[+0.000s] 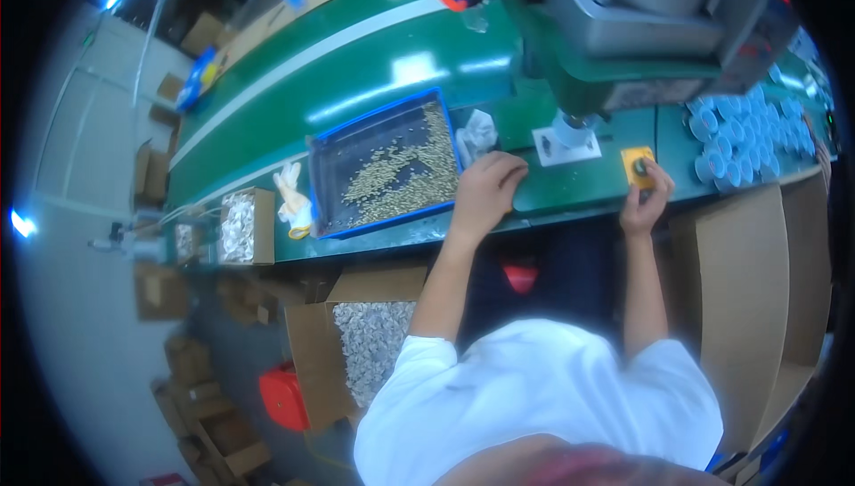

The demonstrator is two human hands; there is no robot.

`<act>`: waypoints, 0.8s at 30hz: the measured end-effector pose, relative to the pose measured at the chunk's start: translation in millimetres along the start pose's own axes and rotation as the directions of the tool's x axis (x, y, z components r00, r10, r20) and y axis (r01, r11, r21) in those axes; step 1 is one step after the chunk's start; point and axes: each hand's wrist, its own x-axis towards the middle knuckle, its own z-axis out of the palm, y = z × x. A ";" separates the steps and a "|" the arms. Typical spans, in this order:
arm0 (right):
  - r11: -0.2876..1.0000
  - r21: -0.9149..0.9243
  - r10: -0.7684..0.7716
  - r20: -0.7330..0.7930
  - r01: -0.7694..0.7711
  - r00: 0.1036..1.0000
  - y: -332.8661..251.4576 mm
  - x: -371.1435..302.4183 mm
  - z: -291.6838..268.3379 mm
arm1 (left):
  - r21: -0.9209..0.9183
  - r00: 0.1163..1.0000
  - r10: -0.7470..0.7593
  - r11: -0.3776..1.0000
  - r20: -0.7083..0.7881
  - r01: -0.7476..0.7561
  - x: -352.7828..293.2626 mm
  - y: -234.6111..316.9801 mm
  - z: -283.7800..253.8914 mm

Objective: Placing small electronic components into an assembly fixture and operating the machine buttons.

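Observation:
My left hand (488,190) hovers by the right edge of a blue-rimmed tray (356,134), its fingers bent and drawn together. Whatever they may hold is hidden. Small brass-coloured pieces (396,179) lie scattered in the tray, thickest along its right side. At the right, my right hand (648,201) has thumb and fingers closed around a small dark round piece (640,166) on a yellow block (631,157). Between my hands and farther back, a white plate (570,147) sits under a grey and green machine (641,40). A crumpled clear plastic bag (479,130) lies beside the tray.
Many pale blue cup-shaped parts (739,138) are heaped on the green table at right. A white glove (292,201) and a small carton (249,228) stand left of the tray. Open cardboard boxes (739,281) flank me below the table edge; a red stool (283,397) is at left.

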 end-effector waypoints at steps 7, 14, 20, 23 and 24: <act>0.997 -0.054 -0.051 0.022 0.052 0.998 -10.3 14.2 5.5 | 0.025 0.997 -0.038 0.999 0.072 0.037 6.5 3.2 -2.7; 0.996 -0.077 -0.035 -0.015 0.034 0.999 -6.8 11.9 -7.5 | -0.002 0.996 -0.057 0.998 0.063 0.058 91.5 48.3 1.7; 0.999 -0.016 -0.042 -0.007 0.042 0.999 -9.8 10.7 -2.6 | 0.051 0.922 -0.189 0.982 0.339 0.182 136.1 66.1 -6.8; 0.999 -0.014 -0.036 0.012 0.036 0.999 -12.3 11.8 2.5 | 0.174 0.836 -0.260 0.964 0.483 0.199 143.7 57.2 -7.8; 0.999 -0.012 -0.041 0.014 0.041 0.999 -10.9 10.0 1.7 | 0.183 0.851 -0.262 0.963 0.455 0.199 142.0 49.7 -2.8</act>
